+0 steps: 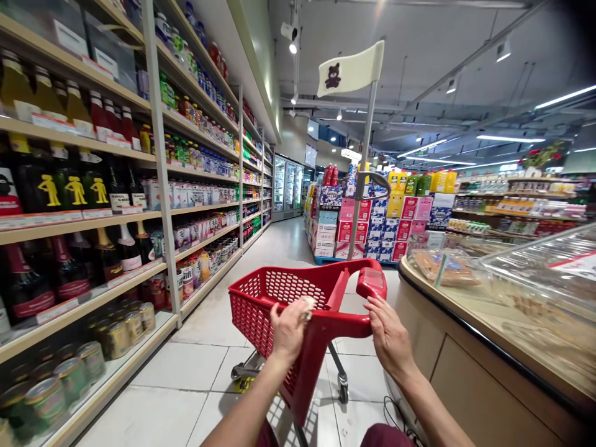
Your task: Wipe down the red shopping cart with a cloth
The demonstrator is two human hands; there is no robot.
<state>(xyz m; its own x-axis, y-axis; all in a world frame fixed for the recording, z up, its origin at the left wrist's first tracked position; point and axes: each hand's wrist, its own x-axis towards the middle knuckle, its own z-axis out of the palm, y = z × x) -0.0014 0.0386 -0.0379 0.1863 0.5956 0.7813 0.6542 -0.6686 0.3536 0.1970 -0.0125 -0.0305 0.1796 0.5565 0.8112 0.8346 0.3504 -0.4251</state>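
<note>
A small red plastic shopping cart (298, 335) with perforated basket walls stands on the tiles before me. My left hand (287, 332) is closed around a crumpled off-white cloth or tissue (307, 305), at the near rim of the basket. At the cart's right side, my right hand (388, 335) has its fingers bent over the red handle (356, 324); its thumb is hidden. Next to that hand rises a red molded block (372, 282) on the cart. A pole (365, 161) carries a cream flag (351, 69) with a brown bear above the cart.
Shelves (107, 220) of bottles and cans line the left side. A glass-topped display counter (465, 360) stands close on the right, with dark cables (395, 413) at its foot. Stacked drink cartons (354, 230) are ahead, and glass-door coolers (286, 183) stand farther back.
</note>
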